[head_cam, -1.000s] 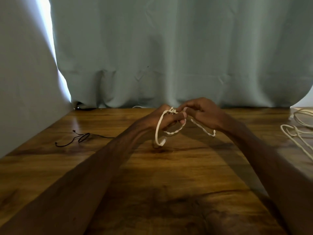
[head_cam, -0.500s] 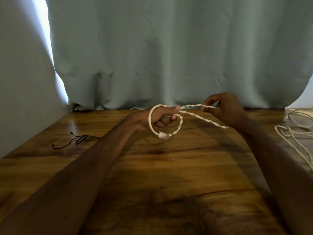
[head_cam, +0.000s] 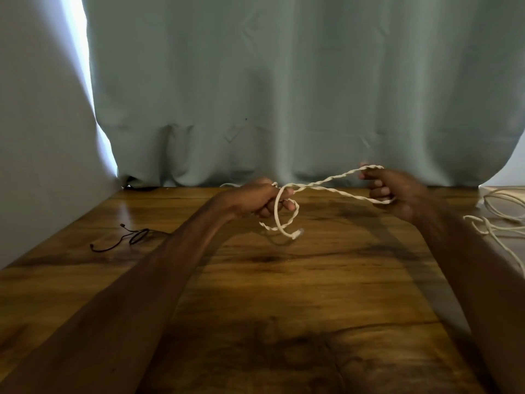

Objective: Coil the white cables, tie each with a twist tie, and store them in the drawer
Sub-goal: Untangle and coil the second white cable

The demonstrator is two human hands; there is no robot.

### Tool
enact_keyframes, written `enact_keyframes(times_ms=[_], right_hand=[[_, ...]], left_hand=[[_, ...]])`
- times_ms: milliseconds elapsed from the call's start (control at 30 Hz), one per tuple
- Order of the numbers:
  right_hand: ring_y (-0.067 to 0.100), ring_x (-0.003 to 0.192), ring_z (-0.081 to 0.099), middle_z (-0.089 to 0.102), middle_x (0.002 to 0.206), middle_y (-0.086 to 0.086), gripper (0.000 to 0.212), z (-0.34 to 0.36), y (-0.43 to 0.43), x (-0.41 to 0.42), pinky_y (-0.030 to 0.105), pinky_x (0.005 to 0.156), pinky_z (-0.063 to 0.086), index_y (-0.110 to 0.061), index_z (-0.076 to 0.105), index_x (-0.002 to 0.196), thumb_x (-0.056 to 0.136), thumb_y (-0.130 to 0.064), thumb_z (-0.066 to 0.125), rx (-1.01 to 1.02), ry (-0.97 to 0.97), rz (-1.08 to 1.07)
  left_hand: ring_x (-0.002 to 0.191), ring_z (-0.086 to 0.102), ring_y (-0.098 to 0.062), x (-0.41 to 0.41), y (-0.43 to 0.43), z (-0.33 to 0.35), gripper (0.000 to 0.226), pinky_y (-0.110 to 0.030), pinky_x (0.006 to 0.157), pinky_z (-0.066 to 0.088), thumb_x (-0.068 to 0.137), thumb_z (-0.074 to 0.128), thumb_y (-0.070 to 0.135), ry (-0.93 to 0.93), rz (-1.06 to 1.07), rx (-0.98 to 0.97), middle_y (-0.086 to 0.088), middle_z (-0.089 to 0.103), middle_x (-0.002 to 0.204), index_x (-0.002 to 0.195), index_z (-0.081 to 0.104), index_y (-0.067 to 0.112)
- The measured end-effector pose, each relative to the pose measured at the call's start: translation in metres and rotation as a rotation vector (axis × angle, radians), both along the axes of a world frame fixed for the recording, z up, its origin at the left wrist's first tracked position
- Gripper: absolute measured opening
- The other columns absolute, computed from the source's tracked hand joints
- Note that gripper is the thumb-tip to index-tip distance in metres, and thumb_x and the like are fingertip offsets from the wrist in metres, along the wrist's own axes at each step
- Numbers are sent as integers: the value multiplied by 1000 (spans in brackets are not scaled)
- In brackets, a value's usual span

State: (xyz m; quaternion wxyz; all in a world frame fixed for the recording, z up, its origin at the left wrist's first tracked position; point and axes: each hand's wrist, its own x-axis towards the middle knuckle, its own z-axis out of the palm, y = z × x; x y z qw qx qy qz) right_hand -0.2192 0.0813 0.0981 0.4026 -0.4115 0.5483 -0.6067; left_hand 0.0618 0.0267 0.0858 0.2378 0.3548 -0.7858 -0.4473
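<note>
White twisted cable [head_cam: 345, 174] is held above the wooden table [head_cam: 255, 294], stretched between both hands. Left hand [head_cam: 264, 199]: fingers curled round the cable, with a small loop and the plug end hanging just below the fist. Right hand [head_cam: 395, 191]: thumb and forefinger pinch the far bend, and the lower fingers curl over the second strand. More white cables [head_cam: 500, 223] lie loose at the table's right edge. Black twist tie [head_cam: 133, 237] lies on the table, well left of the hands.
</note>
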Motion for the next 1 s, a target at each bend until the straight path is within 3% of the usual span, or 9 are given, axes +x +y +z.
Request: enact_keyframes(times_ms=[167, 267, 333, 433, 500, 567, 700, 867, 1000], right_hand=[[3, 35, 28, 30, 43, -9, 21, 13, 18, -9, 18, 41, 21, -16, 54, 70, 88, -22, 61, 69, 112, 405], [18, 74, 66, 65, 64, 1, 30, 14, 25, -6, 32, 75, 51, -23, 52, 55, 84, -26, 61, -29, 8, 435], [28, 103, 74, 77, 85, 10, 30, 16, 26, -6, 46, 95, 55, -20, 55, 58, 87, -25, 58, -134, -132, 455], [7, 52, 64, 56, 50, -7, 36, 21, 24, -12, 24, 69, 61, -18, 60, 64, 98, -24, 53, -219, -292, 372], [5, 27, 36, 34, 37, -12, 39, 21, 19, -23, 14, 35, 36, -13, 62, 70, 104, -25, 46, -181, -267, 294], [5, 27, 28, 34, 39, -8, 34, 13, 14, -35, 20, 32, 25, -10, 64, 73, 100, -27, 53, -145, -16, 29], [23, 42, 50, 60, 51, 19, 37, -11, 6, -48, 28, 51, 43, -9, 68, 57, 84, -34, 63, -177, 906, -569], [36, 86, 71, 75, 87, 14, 31, -18, -4, -20, 32, 71, 51, -15, 80, 83, 88, -43, 68, 187, 1310, -332], [39, 112, 65, 70, 118, 21, 37, -25, -14, 14, 42, 90, 54, -5, 72, 113, 90, -35, 70, 189, 1430, -218]], left_hand=[[49, 60, -1, 6, -15, -2, 38, -25, 61, 45, 103, 55, 30, 22, 385, -319, 9, 65, 52, 78, 78, 11], [66, 69, -11, 13, -24, -3, 46, -29, 74, 53, 104, 52, 36, 93, 547, -384, 5, 74, 70, 70, 76, 17], [74, 70, -13, 12, -24, -2, 44, -31, 76, 52, 104, 53, 37, 95, 541, -353, 2, 76, 76, 72, 78, 18], [63, 61, -11, 8, -21, -2, 42, -28, 64, 44, 102, 56, 40, 44, 524, -347, 3, 66, 66, 78, 78, 14], [67, 63, -16, 7, -22, -2, 42, -30, 69, 47, 102, 57, 41, 48, 503, -364, -2, 68, 71, 79, 78, 12], [68, 66, -20, 8, -23, -3, 43, -31, 73, 51, 102, 55, 37, 80, 491, -368, -6, 71, 73, 82, 78, 6], [52, 62, -21, 12, -20, -5, 44, -26, 57, 47, 101, 54, 30, 112, 530, -385, -4, 63, 54, 79, 73, -4], [43, 55, -7, 14, -18, -5, 34, -20, 49, 44, 100, 58, 25, 226, 558, -248, 4, 58, 48, 86, 74, -2], [40, 48, -3, 5, -5, -7, 34, -18, 45, 39, 102, 57, 26, 145, 447, -221, 9, 50, 43, 91, 73, -2]])
